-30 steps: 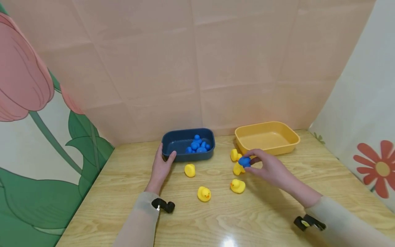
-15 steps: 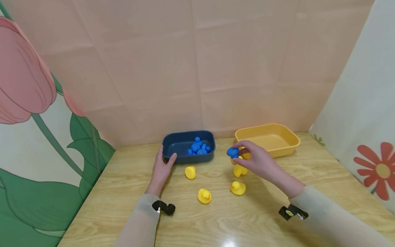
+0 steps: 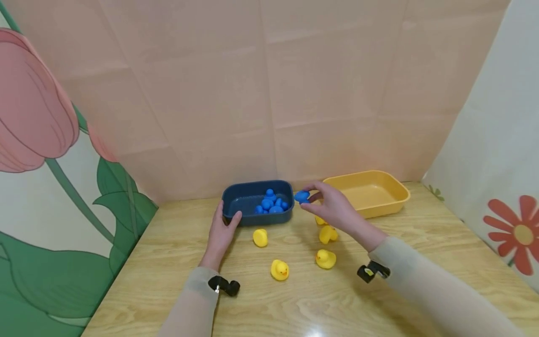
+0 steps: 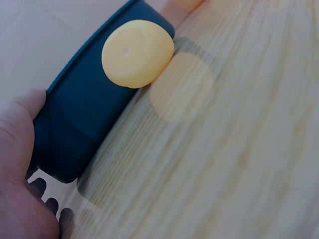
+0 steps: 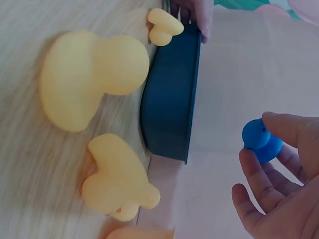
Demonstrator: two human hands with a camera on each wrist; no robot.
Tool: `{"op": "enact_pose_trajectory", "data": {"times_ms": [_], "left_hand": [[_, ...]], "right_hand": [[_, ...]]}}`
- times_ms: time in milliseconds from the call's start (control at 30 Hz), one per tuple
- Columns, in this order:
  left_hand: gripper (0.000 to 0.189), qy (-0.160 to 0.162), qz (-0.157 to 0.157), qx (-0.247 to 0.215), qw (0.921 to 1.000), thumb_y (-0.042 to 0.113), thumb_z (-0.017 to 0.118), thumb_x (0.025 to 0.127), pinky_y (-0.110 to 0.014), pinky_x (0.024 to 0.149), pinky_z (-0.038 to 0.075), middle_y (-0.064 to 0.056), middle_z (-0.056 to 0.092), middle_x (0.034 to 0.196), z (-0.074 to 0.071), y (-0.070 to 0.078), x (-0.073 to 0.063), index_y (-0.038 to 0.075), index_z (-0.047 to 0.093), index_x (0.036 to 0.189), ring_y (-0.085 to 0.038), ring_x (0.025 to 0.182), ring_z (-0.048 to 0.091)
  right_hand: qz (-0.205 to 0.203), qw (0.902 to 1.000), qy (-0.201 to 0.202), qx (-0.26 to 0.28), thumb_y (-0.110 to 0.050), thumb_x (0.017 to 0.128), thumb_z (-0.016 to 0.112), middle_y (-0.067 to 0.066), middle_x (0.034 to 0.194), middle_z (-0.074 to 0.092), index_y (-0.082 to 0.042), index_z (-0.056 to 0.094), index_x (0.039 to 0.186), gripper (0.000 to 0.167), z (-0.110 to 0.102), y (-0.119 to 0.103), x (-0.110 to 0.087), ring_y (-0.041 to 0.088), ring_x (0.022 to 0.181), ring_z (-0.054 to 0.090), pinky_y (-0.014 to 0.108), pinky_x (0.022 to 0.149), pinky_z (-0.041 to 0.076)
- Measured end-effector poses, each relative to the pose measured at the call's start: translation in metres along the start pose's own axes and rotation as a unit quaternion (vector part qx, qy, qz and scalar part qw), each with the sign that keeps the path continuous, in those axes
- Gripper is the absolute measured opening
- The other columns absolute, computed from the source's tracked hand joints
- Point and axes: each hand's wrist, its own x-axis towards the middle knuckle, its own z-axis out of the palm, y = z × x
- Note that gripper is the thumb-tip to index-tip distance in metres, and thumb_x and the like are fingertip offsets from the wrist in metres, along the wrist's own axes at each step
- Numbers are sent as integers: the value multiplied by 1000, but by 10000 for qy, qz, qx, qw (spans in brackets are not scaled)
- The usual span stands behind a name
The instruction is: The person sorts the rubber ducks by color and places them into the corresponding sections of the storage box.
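Note:
My left hand [image 3: 220, 236] grips the front left corner of a dark blue bin [image 3: 257, 220], its thumb at the rim and its fingers along the end wall. Several blue rubber ducks [image 3: 267, 204] are heaped in the bin's right half. Between thumb and fingertips my right hand [image 3: 332, 208] pinches another blue rubber duck [image 5: 256, 134], raised just outside the bin's right end. Below that hand lie yellow rubber ducks, one tipped over [image 3: 328, 234] and one upright [image 3: 326, 259]; a further one is partly hidden behind the hand.
A yellow bin [image 3: 379, 209] stands at the back right, with nothing in it. Two more yellow ducks, one tipped over [image 3: 260, 238] and one upright [image 3: 280, 270], are in front of the blue bin. A pink cloth backdrop [image 3: 202, 117] rises behind the wooden table [image 3: 252, 309].
My right hand has carried the blue duck leftward, from in front of the yellow bin to the blue bin's right end. My left hand has stayed on the blue bin.

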Motion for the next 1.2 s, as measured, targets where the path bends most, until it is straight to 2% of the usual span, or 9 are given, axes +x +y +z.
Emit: {"op": "enact_pose_trajectory", "data": {"times_ms": [167,333,533,933,1200], "left_hand": [[93,25,-9,-34,10000,52,67,110,-56,134,20,-12,18,183,1,-1,0,12,16,178,-34,168,19],[92,58,14,-17,10000,48,67,111,-57,134,20,-12,19,183,1,-1,1,11,17,178,-35,168,19],[91,53,11,-104,9999,47,68,111,-56,134,19,-13,18,183,2,0,1,11,17,178,-35,168,18],[90,87,-4,-145,9999,43,69,111,-56,134,20,-13,18,183,2,-2,0,10,17,178,-36,168,19],[93,37,-19,-80,10000,49,68,110,-56,134,20,-11,17,184,2,-1,0,13,15,179,-34,168,18]], "right_hand": [[83,9999,-8,59,-20,102,84,10,136,70,-10,68,138,41,11,-2,14,30,115,73,49,94,65],[117,9999,-54,102,-21,102,84,11,138,69,-8,67,142,45,20,-2,27,32,115,73,50,97,64],[187,9997,-111,109,-18,102,84,11,137,70,-6,67,141,44,29,-2,38,31,113,72,48,95,64],[434,9989,-146,-14,-22,103,83,11,138,69,-7,65,143,46,40,1,56,32,115,71,47,94,64],[723,9972,-198,-21,-24,104,82,11,139,68,-7,64,145,48,44,5,63,32,116,68,48,97,63]]}}
